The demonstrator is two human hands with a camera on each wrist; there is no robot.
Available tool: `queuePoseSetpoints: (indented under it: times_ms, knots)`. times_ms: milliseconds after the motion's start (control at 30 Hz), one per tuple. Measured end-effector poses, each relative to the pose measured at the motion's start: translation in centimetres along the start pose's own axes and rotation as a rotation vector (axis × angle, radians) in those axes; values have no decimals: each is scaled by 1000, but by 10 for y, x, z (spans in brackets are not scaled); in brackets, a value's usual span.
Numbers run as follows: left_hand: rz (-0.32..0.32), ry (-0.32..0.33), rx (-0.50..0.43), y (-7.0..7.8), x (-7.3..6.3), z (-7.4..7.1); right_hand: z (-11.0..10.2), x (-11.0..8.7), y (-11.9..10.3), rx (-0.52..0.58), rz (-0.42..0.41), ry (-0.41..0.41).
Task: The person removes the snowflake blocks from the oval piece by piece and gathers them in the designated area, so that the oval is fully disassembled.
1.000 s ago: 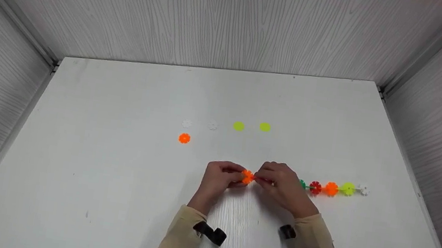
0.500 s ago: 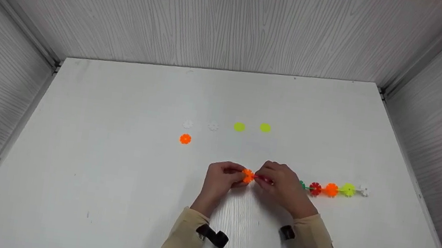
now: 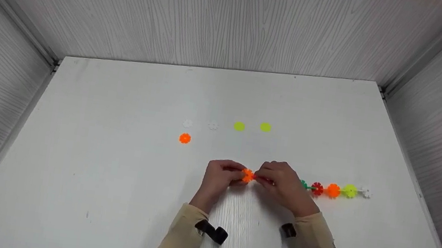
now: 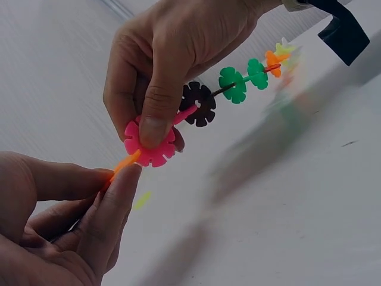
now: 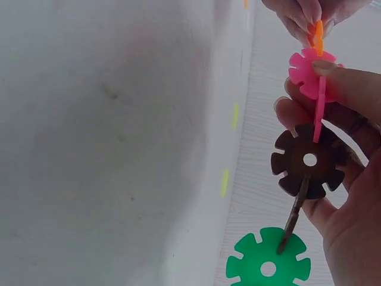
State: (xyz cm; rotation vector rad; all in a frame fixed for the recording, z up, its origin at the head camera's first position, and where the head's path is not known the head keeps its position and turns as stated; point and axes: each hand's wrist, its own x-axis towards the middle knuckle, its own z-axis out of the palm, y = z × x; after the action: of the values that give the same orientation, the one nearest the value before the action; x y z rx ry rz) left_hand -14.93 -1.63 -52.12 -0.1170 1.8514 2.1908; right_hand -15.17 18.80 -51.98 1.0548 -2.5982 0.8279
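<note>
In the head view my left hand [image 3: 217, 179] pinches an orange flower-shaped plastic disc [image 3: 248, 176]. My right hand [image 3: 283, 187] grips a pink notched disc [image 4: 156, 158] between thumb and fingers. The orange disc's edge meets the pink one's rim, seen close in the left wrist view. From the pink disc a chain of interlocked discs runs off to the right, partly hidden behind the right hand. A dark brown disc [image 5: 284, 159] and a green disc [image 5: 241, 265] follow, then red [image 3: 317, 189], orange [image 3: 333, 191], yellow-green [image 3: 350, 191] and white discs [image 3: 367, 193].
Beyond the hands, two white discs [image 3: 187, 123] and two yellow-green discs [image 3: 239, 126] lie in a row on the white table [image 3: 91, 157]. A loose orange disc [image 3: 185, 138] lies just in front of the row's left end. Grey wood-grain panels [image 3: 227, 21] enclose the back and sides.
Both hands stay nearly in place, still holding the orange and pink discs together. The far end of the chain has shifted slightly to the right.
</note>
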Motion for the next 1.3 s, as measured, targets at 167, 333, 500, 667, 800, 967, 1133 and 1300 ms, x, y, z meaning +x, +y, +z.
queuePoseSetpoints:
  times_ms: [167, 333, 500, 667, 800, 967, 1133, 1300]
  knots:
    - [21, 48, -29, 0, 5, -6, 2, -2, 1, 5, 12, 45]
    - [32, 139, -26, 9, 13, -19, 1, -5, 3, -12, 65, 79]
    - [9, 257, 14, 18, 29, -38, 1, -7, 2, 8, 98, 84]
    - [4, 371, 84, 24, 49, -58, 1, -9, 0, 37, 133, 51]
    - [-7, 420, 170, 27, 60, -67, 2, -10, 0, 46, 162, 35]
    - [-15, 441, 275, 30, 68, -70, 3, -11, 0, 50, 179, 28]
    - [-20, 458, 342, 28, 72, -70, 4, -12, 0, 41, 195, 9]
    - [-23, 458, 426, 29, 74, -69, 4, -13, -1, 44, 198, 11]
